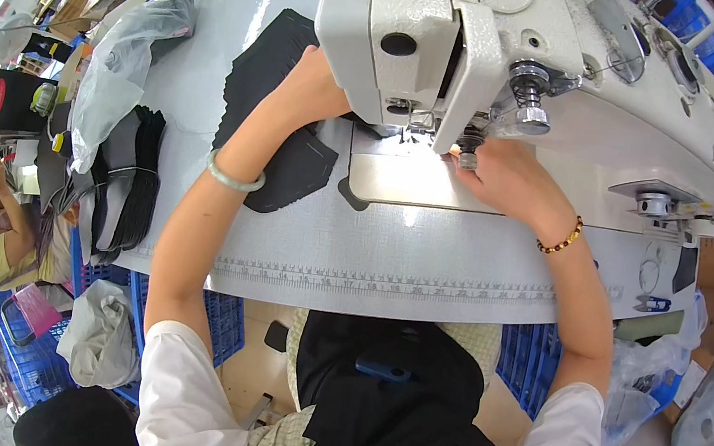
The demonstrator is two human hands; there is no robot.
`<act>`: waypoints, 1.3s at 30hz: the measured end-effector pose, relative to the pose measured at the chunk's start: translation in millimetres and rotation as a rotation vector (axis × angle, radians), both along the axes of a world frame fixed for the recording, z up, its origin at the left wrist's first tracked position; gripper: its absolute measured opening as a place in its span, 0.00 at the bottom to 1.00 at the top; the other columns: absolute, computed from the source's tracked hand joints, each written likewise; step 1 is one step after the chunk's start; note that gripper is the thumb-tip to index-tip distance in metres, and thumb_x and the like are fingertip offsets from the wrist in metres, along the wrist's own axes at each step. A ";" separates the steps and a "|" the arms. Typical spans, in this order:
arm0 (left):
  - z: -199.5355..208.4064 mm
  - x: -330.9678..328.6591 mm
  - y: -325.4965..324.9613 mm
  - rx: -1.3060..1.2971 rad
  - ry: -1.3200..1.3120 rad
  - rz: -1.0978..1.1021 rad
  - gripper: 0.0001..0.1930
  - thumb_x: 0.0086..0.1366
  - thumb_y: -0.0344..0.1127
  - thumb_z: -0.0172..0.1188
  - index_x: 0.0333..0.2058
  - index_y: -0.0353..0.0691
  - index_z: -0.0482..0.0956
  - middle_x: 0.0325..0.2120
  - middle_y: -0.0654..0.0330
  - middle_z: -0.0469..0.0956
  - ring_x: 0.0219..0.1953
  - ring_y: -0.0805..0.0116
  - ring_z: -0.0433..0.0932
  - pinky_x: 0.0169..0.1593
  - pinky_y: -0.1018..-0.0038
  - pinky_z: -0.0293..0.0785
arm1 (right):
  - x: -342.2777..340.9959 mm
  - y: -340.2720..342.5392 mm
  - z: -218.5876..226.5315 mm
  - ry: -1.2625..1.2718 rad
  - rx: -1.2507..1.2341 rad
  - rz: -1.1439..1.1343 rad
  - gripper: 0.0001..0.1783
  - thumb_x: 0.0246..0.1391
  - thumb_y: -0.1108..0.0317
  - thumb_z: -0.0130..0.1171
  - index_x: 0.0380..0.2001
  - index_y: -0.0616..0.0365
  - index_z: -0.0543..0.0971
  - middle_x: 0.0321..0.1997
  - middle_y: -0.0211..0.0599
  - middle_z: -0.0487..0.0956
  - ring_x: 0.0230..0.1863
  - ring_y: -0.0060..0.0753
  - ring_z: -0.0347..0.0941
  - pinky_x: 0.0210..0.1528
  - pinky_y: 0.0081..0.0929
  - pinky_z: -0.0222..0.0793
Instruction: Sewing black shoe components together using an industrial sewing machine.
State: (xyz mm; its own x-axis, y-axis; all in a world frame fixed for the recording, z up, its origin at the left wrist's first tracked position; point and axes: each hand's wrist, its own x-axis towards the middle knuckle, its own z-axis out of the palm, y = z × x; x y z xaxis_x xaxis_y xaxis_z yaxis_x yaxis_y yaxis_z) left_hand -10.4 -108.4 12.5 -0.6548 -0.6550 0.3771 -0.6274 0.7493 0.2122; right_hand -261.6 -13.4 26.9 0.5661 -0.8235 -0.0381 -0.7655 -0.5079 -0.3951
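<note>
A white sewing machine (404, 51) stands over the table, its needle area lit. My left hand (318, 89) reaches behind the left side of the machine head, over dark fabric pieces (290, 169) with notched edges. The machine head hides its fingers. My right hand (510, 183) is just right of the needle, above the metal plate (411, 183). Its fingers are drawn together at the presser foot; what they hold, if anything, is hidden. A small dark fabric tip (352, 195) shows at the plate's left edge.
A tied stack of dark cut pieces (133, 176) and a clear plastic bag (136, 44) lie at the table's left. Small blue thread snips (652, 304) lie at the right. A printed ruler runs along the front edge. Blue crates (225, 333) stand below; another person (6, 230) sits far left.
</note>
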 end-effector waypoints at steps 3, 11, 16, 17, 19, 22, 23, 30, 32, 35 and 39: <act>-19.3 -3.9 -17.2 -0.240 0.252 -0.212 0.14 0.54 0.36 0.61 0.39 0.37 0.78 0.36 0.52 0.79 0.38 0.50 0.77 0.42 0.64 0.74 | 1.8 2.0 1.2 0.065 -0.022 -0.030 0.10 0.53 0.70 0.49 0.25 0.66 0.74 0.30 0.47 0.76 0.35 0.48 0.73 0.40 0.40 0.69; -10.7 24.8 -13.7 -0.163 0.230 0.411 0.16 0.56 0.43 0.61 0.31 0.32 0.78 0.28 0.50 0.79 0.33 0.47 0.77 0.39 0.63 0.73 | -10.0 -10.0 -37.3 0.005 -0.174 -0.256 0.09 0.47 0.72 0.50 0.17 0.62 0.74 0.21 0.49 0.75 0.25 0.51 0.73 0.30 0.42 0.67; 34.5 76.5 40.6 0.181 0.312 0.687 0.17 0.57 0.42 0.63 0.22 0.31 0.78 0.16 0.59 0.76 0.20 0.67 0.74 0.27 0.74 0.68 | -15.2 -0.4 -24.9 -0.011 -0.151 -0.373 0.13 0.52 0.67 0.51 0.17 0.60 0.73 0.17 0.43 0.74 0.23 0.45 0.73 0.29 0.40 0.68; 37.5 80.6 55.5 0.415 0.414 0.688 0.15 0.58 0.40 0.64 0.23 0.32 0.79 0.16 0.65 0.76 0.20 0.77 0.73 0.25 0.79 0.67 | -14.8 4.3 -26.0 0.046 -0.311 -0.346 0.15 0.53 0.65 0.51 0.17 0.60 0.74 0.17 0.43 0.74 0.21 0.43 0.73 0.29 0.38 0.68; 41.2 93.2 84.5 0.588 0.563 0.626 0.14 0.58 0.39 0.64 0.21 0.34 0.79 0.14 0.70 0.72 0.18 0.85 0.66 0.22 0.85 0.60 | -0.3 15.3 -11.7 0.078 -0.470 -0.290 0.17 0.55 0.62 0.52 0.17 0.60 0.76 0.17 0.44 0.74 0.20 0.41 0.72 0.28 0.36 0.68; 42.2 98.5 113.3 0.735 0.580 0.581 0.13 0.56 0.38 0.66 0.22 0.34 0.79 0.15 0.71 0.72 0.18 0.86 0.65 0.21 0.84 0.59 | 16.3 27.8 13.4 0.085 0.105 -0.149 0.19 0.58 0.58 0.53 0.21 0.61 0.80 0.17 0.41 0.76 0.17 0.34 0.72 0.27 0.30 0.68; 39.4 98.5 119.2 0.737 0.583 0.589 0.13 0.56 0.38 0.66 0.22 0.34 0.79 0.15 0.71 0.72 0.18 0.86 0.65 0.21 0.84 0.59 | 19.9 30.2 12.7 -0.080 0.263 -0.148 0.20 0.56 0.54 0.55 0.26 0.63 0.80 0.19 0.40 0.77 0.18 0.31 0.72 0.29 0.29 0.69; 46.3 58.8 152.0 0.783 0.419 0.362 0.12 0.55 0.36 0.68 0.24 0.34 0.77 0.15 0.71 0.67 0.20 0.85 0.60 0.23 0.82 0.56 | 55.3 48.0 3.9 -0.892 0.879 -0.160 0.21 0.54 0.58 0.61 0.42 0.67 0.78 0.38 0.37 0.79 0.38 0.21 0.74 0.39 0.22 0.71; 36.4 52.0 156.5 0.772 0.447 0.282 0.12 0.55 0.36 0.68 0.25 0.34 0.76 0.16 0.71 0.68 0.21 0.84 0.60 0.23 0.81 0.56 | 62.1 51.1 -1.7 -1.153 1.104 -0.174 0.15 0.52 0.71 0.62 0.42 0.64 0.78 0.38 0.34 0.79 0.37 0.20 0.75 0.42 0.20 0.71; 33.5 52.8 161.6 0.796 0.430 0.246 0.11 0.57 0.35 0.66 0.32 0.33 0.78 0.23 0.69 0.74 0.25 0.84 0.66 0.28 0.82 0.63 | 69.0 51.2 -10.6 -1.249 1.158 -0.168 0.14 0.52 0.74 0.61 0.43 0.65 0.78 0.39 0.35 0.80 0.38 0.20 0.76 0.44 0.18 0.71; 30.5 54.9 164.1 0.906 0.618 0.187 0.12 0.57 0.32 0.65 0.38 0.33 0.80 0.29 0.65 0.80 0.32 0.81 0.74 0.37 0.83 0.71 | 71.3 54.4 -15.7 -1.251 1.101 -0.161 0.15 0.52 0.75 0.60 0.44 0.67 0.76 0.40 0.40 0.80 0.38 0.25 0.78 0.43 0.21 0.75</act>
State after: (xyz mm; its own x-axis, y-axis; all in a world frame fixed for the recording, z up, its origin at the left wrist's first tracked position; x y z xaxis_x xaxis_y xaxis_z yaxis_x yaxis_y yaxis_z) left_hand 44.5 55.6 42.9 -0.3816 -0.9221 -0.0638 -0.3117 0.0634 0.9481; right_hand -190.3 41.1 11.2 0.6101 -0.7614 -0.2190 0.2619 0.4547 -0.8513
